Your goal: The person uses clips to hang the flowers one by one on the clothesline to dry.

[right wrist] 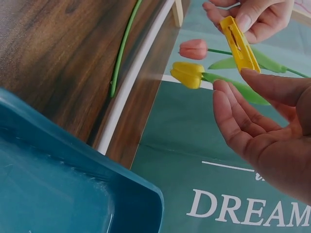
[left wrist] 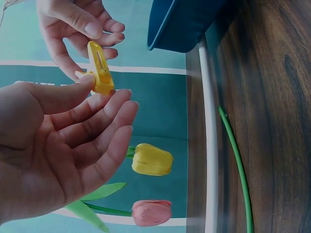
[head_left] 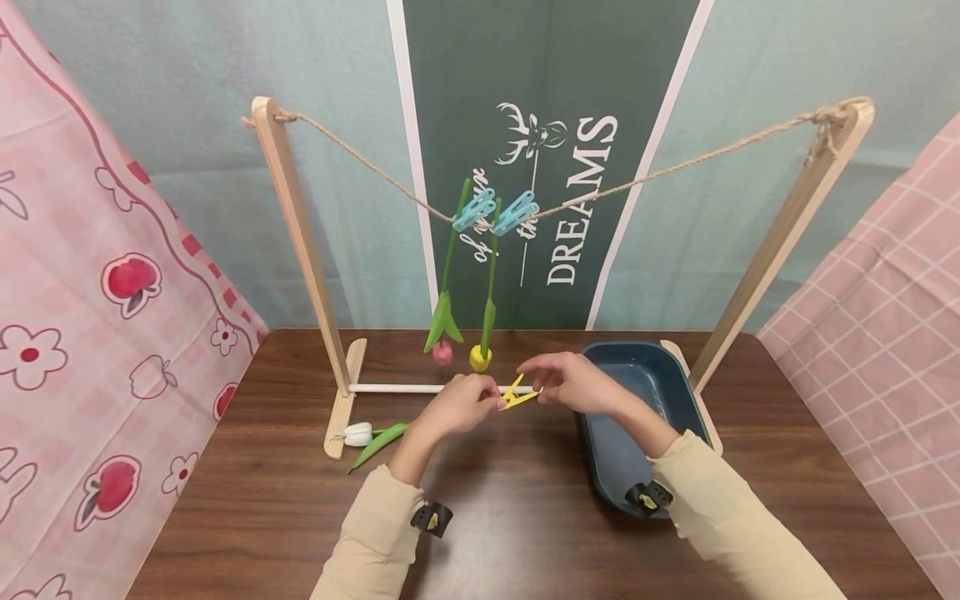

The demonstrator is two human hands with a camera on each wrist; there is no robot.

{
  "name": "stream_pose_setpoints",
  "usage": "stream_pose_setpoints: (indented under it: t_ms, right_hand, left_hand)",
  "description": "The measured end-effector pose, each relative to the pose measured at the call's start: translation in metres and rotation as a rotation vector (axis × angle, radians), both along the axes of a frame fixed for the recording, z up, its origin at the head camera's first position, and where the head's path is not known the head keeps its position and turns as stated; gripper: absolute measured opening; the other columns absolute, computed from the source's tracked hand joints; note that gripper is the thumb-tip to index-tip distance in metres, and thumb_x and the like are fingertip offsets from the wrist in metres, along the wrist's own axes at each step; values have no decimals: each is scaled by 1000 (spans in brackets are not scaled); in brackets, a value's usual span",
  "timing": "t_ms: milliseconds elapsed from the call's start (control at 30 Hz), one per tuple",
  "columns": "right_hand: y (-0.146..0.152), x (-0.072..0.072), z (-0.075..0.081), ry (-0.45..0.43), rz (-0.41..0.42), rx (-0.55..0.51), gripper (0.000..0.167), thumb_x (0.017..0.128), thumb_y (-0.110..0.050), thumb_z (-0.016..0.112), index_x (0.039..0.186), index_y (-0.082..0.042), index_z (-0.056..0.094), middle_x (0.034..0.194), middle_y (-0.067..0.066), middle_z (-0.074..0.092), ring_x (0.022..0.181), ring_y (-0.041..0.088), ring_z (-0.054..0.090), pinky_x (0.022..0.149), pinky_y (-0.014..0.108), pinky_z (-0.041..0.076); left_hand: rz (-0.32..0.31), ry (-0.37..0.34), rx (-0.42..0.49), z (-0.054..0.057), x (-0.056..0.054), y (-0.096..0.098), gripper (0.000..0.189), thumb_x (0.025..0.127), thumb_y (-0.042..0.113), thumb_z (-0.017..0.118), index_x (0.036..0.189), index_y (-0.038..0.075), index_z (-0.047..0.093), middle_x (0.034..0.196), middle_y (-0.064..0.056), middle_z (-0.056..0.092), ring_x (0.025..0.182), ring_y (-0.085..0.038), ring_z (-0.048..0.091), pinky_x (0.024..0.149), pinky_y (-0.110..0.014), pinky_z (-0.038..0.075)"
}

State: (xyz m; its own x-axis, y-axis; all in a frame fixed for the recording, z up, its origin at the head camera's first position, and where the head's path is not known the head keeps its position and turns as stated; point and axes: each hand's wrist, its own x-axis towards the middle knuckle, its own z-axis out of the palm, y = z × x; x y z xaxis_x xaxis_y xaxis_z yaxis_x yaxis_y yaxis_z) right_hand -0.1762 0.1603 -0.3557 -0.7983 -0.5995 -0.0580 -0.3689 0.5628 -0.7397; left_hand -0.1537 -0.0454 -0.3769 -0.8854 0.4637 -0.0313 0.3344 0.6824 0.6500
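Observation:
A yellow clothespin (head_left: 519, 395) is between both hands above the table. My left hand (head_left: 467, 403) pinches one end with thumb and fingertips, seen closely in the left wrist view. My right hand (head_left: 573, 382) has thumb and index finger at the spread handle ends; its other fingers are loosely bent in the right wrist view. Just behind, a yellow tulip (head_left: 481, 358) and a pink tulip (head_left: 442, 352) hang head down, their stems held by blue clothespins (head_left: 516, 213) on a rope (head_left: 367, 171). Beside my left forearm lies a white tulip (head_left: 358, 434) on the table.
Two wooden posts (head_left: 303, 250) carry the sagging rope, and a white rod (head_left: 397, 388) joins their feet low down. A blue basin (head_left: 611, 454) stands beneath my right forearm. Behind hangs a green cloth (head_left: 555, 50) with printed letters. The brown table (head_left: 247, 500) extends in front.

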Motion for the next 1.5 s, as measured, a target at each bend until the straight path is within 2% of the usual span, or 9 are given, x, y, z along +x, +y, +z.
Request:
stream_pose_setpoints:
  t_ms: [300,700,967,1300,1500]
  right_hand:
    - [-2,1,-1,15,18,-12,37,74,13,62,108,-1,62,72,2,58,59,13,51,52,26,42]
    - [-3,4,-1,-32,-54,39,25,78,6,64,102,3,62,69,3,58,59,12,54,53,26,45]
    - [-4,4,-1,-40,-73,50,22,78,6,63,100,4,62,69,3,59,59,12,56,53,26,47]
    - [-4,1,-2,-56,-61,61,24,79,4,64,103,5,61,70,3,60,61,14,58,54,27,48]
    - [-4,1,0,-59,-40,68,27,78,2,66,105,5,61,71,3,60,61,13,56,54,27,46]
  left_hand:
    - [-8,-58,20,-1,0,-1,13,89,13,59,81,5,64,60,3,54,54,-8,46,51,-22,37]
    - [13,-55,65,-2,0,-1,13,90,11,57,81,4,64,65,-2,62,56,-6,51,52,-22,40]
    - [29,-84,78,0,0,-2,12,83,13,67,85,2,64,67,-2,61,57,-8,50,52,-22,41]
    - [45,-32,38,0,0,-2,5,81,7,66,80,4,62,65,1,60,57,-7,50,53,-22,41]
    - [49,-28,39,-1,-1,-3,5,82,6,65,79,5,62,62,3,58,56,-8,49,53,-22,41]
